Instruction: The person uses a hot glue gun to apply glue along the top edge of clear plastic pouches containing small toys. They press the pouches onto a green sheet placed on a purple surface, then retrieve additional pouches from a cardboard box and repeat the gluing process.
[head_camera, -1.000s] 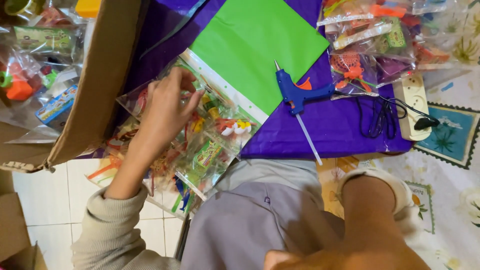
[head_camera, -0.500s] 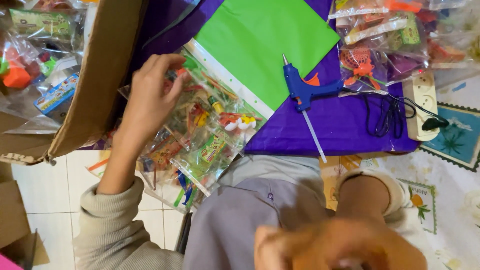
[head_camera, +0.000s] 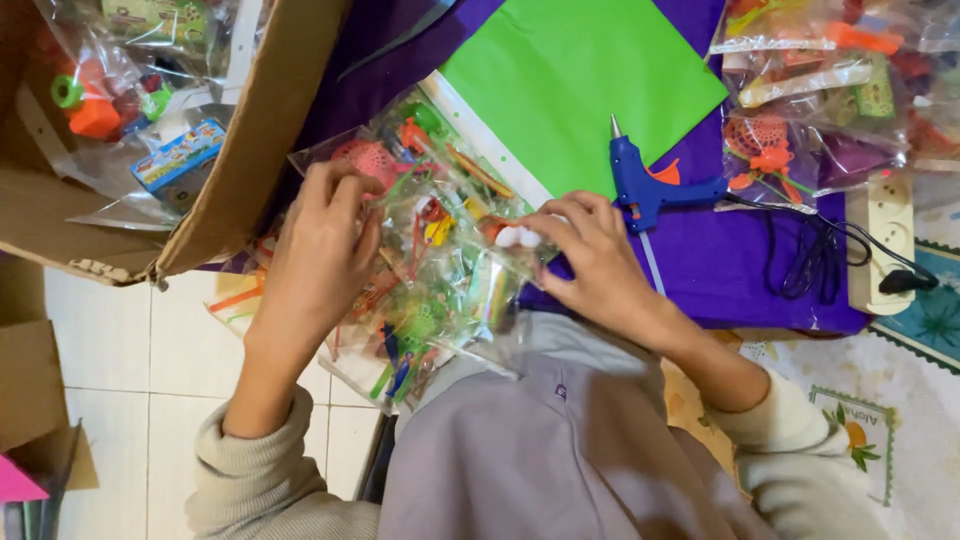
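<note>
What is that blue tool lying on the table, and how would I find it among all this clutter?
Start at the purple cloth covering the table, then find the bright green sheet on it. Just right of that sheet's lower corner lies a glue gun, beside the right hand. It alone is blue, pistol-shaped, with an orange trigger and a black cord.

Blue glue gun (head_camera: 645, 185) on purple sheet (head_camera: 720, 265), just right of right hand, nozzle pointing away; black cord (head_camera: 810, 255) runs right to cream power strip (head_camera: 885, 235). Green paper (head_camera: 580, 85) beyond both hands. Cardboard box (head_camera: 255, 140) beyond left hand, bagged toys inside. Further toy bags (head_camera: 820, 90) far right. White tiled floor (head_camera: 140, 360) left of left forearm
</note>
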